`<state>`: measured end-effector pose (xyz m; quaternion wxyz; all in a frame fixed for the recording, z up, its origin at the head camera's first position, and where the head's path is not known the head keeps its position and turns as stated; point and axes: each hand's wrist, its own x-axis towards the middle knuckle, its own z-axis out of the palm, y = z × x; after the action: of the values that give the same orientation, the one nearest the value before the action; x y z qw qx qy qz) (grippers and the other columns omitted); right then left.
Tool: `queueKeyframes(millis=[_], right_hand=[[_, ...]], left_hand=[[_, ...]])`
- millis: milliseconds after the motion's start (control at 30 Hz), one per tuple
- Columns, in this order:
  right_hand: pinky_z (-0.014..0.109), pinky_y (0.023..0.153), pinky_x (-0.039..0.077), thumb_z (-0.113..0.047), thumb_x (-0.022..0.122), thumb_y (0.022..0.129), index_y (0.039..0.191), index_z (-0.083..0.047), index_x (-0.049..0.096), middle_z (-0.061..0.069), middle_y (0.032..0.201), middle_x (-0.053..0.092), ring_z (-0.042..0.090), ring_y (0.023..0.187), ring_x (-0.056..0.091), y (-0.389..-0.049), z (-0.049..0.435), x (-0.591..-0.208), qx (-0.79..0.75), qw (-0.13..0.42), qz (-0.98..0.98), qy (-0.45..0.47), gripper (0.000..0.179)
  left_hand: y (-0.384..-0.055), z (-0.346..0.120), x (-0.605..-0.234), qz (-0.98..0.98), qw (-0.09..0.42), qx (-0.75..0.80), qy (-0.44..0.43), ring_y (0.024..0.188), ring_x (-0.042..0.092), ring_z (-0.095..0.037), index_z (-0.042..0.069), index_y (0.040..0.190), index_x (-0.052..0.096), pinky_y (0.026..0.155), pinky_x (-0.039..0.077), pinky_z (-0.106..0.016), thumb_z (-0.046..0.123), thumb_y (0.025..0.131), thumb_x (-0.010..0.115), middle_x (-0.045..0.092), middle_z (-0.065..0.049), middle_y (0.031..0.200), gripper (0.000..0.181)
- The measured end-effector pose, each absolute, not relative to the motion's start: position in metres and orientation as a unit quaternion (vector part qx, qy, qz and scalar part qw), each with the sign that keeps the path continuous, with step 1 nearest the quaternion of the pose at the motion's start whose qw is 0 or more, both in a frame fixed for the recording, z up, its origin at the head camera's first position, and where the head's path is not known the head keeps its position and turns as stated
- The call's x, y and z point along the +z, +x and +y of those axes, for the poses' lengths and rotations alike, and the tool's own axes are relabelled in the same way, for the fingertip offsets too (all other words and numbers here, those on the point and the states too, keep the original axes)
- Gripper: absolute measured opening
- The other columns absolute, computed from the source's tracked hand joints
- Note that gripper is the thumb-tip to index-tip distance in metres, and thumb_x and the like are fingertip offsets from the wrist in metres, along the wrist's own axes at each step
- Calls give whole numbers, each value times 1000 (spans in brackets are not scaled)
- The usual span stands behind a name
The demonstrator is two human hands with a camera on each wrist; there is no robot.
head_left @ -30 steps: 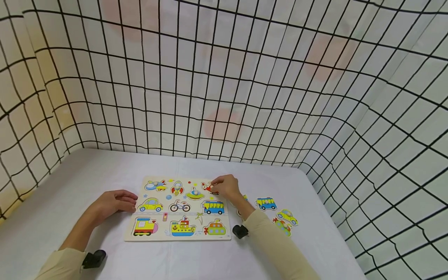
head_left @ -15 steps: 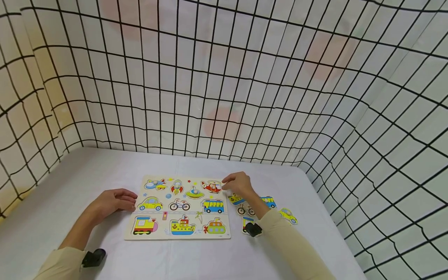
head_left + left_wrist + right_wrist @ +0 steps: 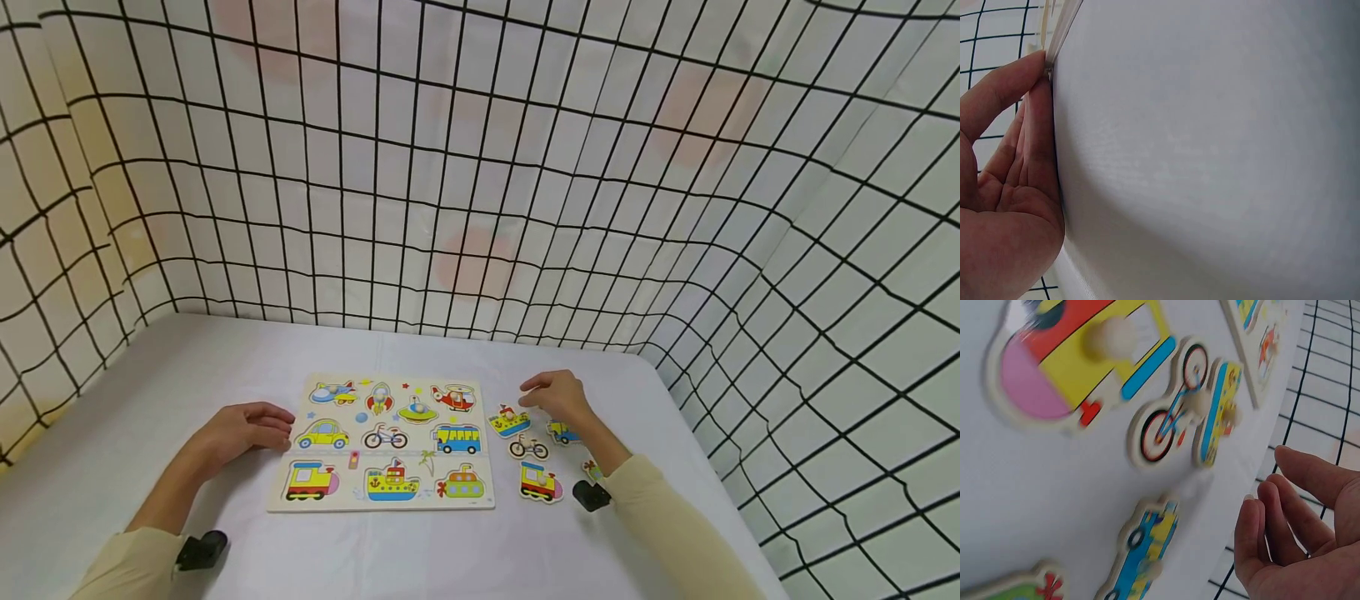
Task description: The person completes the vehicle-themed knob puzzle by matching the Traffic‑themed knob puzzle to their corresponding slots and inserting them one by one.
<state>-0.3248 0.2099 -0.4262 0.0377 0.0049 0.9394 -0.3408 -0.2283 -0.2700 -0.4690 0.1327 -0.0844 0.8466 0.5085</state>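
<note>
A wooden peg puzzle board (image 3: 352, 464) with vehicle pictures lies flat on the white table. Beside its left edge rests my left hand (image 3: 243, 433), fingers mostly straight. In the left wrist view, the thumb and fingertips of the left hand (image 3: 1019, 162) touch the board's edge (image 3: 1060, 31). My right hand (image 3: 558, 396) is raised to the right of the board, fingers loosely bent and holding nothing. Close to it are the ship piece (image 3: 510, 422) and the bus piece (image 3: 561, 432), partly covered. The helicopter piece (image 3: 454, 398) with its knob sits in the board's top right.
Right of the board lie a bicycle piece (image 3: 528, 448) and a train piece (image 3: 540, 483). A submarine piece (image 3: 592, 471) is mostly hidden by the right wrist. Knobbed plane (image 3: 332, 393), rocket (image 3: 380, 399) and saucer (image 3: 417, 410) pieces sit in the board's top row. Black-gridded white walls (image 3: 420, 208) enclose the table.
My right hand has let go of the helicopter piece at the board's top right and moved right, over the loose pieces. The left hand has stayed at the board's left edge.
</note>
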Motion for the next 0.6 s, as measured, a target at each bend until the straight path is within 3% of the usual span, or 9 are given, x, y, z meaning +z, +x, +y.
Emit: queueKeyframes(millis=[167, 400, 600], right_hand=[[36, 79, 55, -19, 79, 86, 111, -7, 76, 10, 100, 77, 24, 91, 68, -322, 238, -426, -341, 36, 939, 14, 28], [39, 86, 54, -20, 76, 90, 116, -9, 75, 14, 122, 71, 26, 97, 67, -320, 269, -430, -342, 44, 938, 46, 28], [42, 91, 56, -18, 75, 90, 120, -6, 73, 15, 115, 74, 26, 98, 68, -320, 295, -432, -357, 82, 929, 51, 32]], left_hand=[[-228, -269, -468, 849, 131, 505, -82, 104, 67, -22, -1, 129, 63, 100, 48, -54, 18, 80, 82, 76, -10, 111, 56], [-229, -269, -468, 849, 132, 506, -81, 104, 66, -23, -2, 129, 62, 99, 48, -53, 17, 81, 81, 76, -11, 110, 55], [-230, -269, -468, 848, 135, 506, -80, 103, 66, -22, -3, 129, 62, 99, 48, -53, 17, 82, 80, 76, -10, 110, 54]])
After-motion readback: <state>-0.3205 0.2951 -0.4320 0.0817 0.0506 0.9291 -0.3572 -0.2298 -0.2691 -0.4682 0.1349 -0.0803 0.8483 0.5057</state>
